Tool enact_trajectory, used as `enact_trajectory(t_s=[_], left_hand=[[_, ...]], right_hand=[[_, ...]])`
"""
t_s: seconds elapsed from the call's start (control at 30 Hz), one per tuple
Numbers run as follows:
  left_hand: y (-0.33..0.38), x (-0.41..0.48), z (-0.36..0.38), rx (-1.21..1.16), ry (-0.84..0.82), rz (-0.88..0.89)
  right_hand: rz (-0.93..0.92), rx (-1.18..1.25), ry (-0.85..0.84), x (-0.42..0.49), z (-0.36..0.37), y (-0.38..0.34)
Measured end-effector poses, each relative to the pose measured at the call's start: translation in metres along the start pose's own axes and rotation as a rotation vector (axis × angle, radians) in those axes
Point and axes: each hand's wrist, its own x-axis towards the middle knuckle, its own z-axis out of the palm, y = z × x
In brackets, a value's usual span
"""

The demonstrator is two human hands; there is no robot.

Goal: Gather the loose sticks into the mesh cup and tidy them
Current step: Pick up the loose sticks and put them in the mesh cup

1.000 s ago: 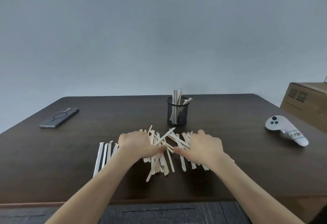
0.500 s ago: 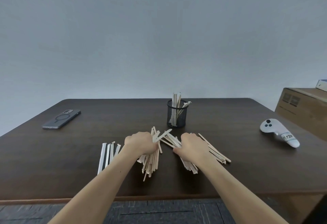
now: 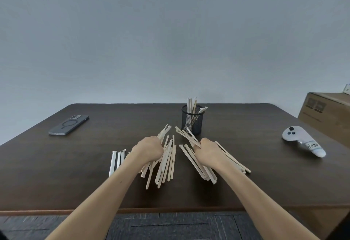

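A black mesh cup (image 3: 192, 122) stands upright at the table's middle back with several pale sticks poking out of it. In front of it my left hand (image 3: 148, 149) is closed around a bundle of pale wooden sticks (image 3: 166, 161) that fans toward me. My right hand (image 3: 208, 151) is closed around a second bundle of sticks (image 3: 197, 165), angled to the right. Both bundles' near ends rest on or just above the dark wooden table (image 3: 56, 173). A few white wrapped sticks (image 3: 116, 161) lie flat left of my left forearm.
A phone (image 3: 69, 124) lies face down at the back left. A white controller (image 3: 303, 141) rests at the right. A cardboard box (image 3: 329, 114) stands beyond the table's right edge. The table's front edge runs near my forearms.
The flat, scattered pile has been split into two bundles. Both hands went from spread over the sticks to closed around them, and the bundles have drawn apart.
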Motion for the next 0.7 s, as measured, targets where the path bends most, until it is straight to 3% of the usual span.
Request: enact_trajectory(t_s=[0.3, 0.43, 0.7], left_hand=[[0.007, -0.014, -0.012, 0.016, 0.089, -0.006], [0.008, -0.015, -0.014, -0.273, 0.097, -0.036], [0.009, -0.015, -0.007, -0.700, 0.435, 0.136]], right_hand=[[-0.094, 0.047, 0.069, -0.007, -0.005, -0.007], [-0.169, 0.222, 0.139, -0.010, -0.004, -0.007], [-0.251, 0.621, 0.303, -0.008, -0.003, -0.009]])
